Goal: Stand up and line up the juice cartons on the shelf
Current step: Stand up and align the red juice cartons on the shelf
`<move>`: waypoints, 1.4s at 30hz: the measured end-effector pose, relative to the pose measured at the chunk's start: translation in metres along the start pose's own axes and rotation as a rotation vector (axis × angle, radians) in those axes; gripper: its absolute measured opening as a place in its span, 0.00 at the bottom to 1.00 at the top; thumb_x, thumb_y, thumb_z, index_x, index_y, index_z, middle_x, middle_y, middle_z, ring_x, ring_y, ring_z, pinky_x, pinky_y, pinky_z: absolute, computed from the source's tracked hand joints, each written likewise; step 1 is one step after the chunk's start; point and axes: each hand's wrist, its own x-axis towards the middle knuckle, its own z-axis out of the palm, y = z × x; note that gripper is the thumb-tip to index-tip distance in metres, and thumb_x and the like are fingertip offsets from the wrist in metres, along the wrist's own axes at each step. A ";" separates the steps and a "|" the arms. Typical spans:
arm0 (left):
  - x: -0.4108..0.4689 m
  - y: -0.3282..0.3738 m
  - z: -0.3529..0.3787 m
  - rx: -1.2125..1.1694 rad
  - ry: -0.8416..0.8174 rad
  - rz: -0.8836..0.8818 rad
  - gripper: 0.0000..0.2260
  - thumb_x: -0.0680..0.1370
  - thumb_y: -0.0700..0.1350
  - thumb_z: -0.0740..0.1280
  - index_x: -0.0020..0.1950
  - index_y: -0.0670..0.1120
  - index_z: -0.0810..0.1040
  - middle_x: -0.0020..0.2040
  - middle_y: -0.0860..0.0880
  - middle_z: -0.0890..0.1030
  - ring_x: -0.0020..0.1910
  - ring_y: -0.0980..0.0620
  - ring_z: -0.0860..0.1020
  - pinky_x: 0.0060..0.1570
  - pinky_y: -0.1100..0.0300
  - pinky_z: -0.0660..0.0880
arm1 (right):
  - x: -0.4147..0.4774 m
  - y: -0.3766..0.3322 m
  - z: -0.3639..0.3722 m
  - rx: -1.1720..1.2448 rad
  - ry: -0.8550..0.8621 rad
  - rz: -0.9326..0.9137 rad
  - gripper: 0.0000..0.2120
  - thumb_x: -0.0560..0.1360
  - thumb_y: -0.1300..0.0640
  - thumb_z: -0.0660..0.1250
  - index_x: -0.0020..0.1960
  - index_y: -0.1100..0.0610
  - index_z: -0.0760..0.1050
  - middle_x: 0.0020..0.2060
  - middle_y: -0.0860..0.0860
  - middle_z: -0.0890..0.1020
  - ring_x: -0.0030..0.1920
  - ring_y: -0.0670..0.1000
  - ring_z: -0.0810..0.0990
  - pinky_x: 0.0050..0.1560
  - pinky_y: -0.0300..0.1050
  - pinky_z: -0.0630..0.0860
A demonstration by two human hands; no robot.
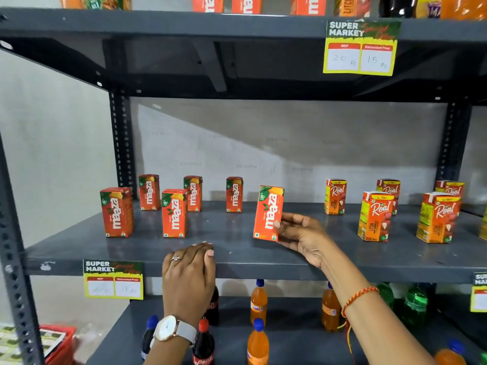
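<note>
While the left hand point(188, 270) rests flat, the right hand point(300, 237) pinches a tilted Maaza carton point(268, 213).

We read "maaza" and "10/-" on the orange-red rectangular juice carton point(268, 213) we hold, "Real" and "LITCHI" on the orange-yellow cardboard carton point(375, 216), "SUPER MARKET", "MRP", "20 Rs" and "15 Rs" on the yellow-green paper price tag point(360, 47) on the upper shelf edge, and "Coca-Cola" on the dark plastic bottle point(203, 346) below.
</note>
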 end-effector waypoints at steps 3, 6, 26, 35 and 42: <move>0.000 0.000 -0.001 -0.002 0.002 0.003 0.18 0.77 0.47 0.54 0.46 0.45 0.83 0.45 0.48 0.85 0.44 0.46 0.82 0.53 0.56 0.65 | 0.004 0.001 0.007 -0.015 -0.007 0.018 0.10 0.69 0.69 0.69 0.43 0.56 0.76 0.40 0.53 0.83 0.40 0.50 0.83 0.38 0.43 0.82; 0.000 -0.001 -0.002 -0.009 -0.009 0.023 0.17 0.76 0.47 0.55 0.46 0.45 0.83 0.44 0.49 0.85 0.44 0.47 0.82 0.52 0.56 0.65 | 0.012 0.004 0.027 -0.019 -0.042 0.026 0.14 0.67 0.74 0.69 0.48 0.59 0.77 0.38 0.52 0.83 0.35 0.47 0.84 0.34 0.40 0.82; 0.001 -0.012 -0.002 -0.094 -0.082 0.069 0.16 0.77 0.50 0.54 0.47 0.49 0.82 0.47 0.52 0.84 0.46 0.51 0.81 0.53 0.59 0.63 | 0.046 0.012 0.075 -0.172 -0.023 0.103 0.23 0.70 0.73 0.67 0.64 0.66 0.70 0.62 0.63 0.77 0.61 0.60 0.77 0.55 0.49 0.75; 0.000 -0.012 -0.002 -0.116 -0.086 0.064 0.19 0.79 0.51 0.51 0.48 0.49 0.82 0.47 0.52 0.84 0.46 0.51 0.81 0.54 0.58 0.64 | 0.046 0.015 0.073 -0.176 -0.041 0.101 0.23 0.71 0.73 0.66 0.65 0.67 0.69 0.62 0.64 0.76 0.63 0.60 0.76 0.41 0.40 0.81; 0.007 -0.019 -0.022 -0.299 -0.129 0.012 0.17 0.78 0.52 0.56 0.58 0.47 0.79 0.58 0.49 0.81 0.54 0.51 0.79 0.56 0.61 0.69 | 0.022 0.017 0.076 -0.421 0.165 -0.191 0.28 0.67 0.66 0.73 0.65 0.61 0.72 0.61 0.56 0.78 0.60 0.56 0.78 0.53 0.48 0.77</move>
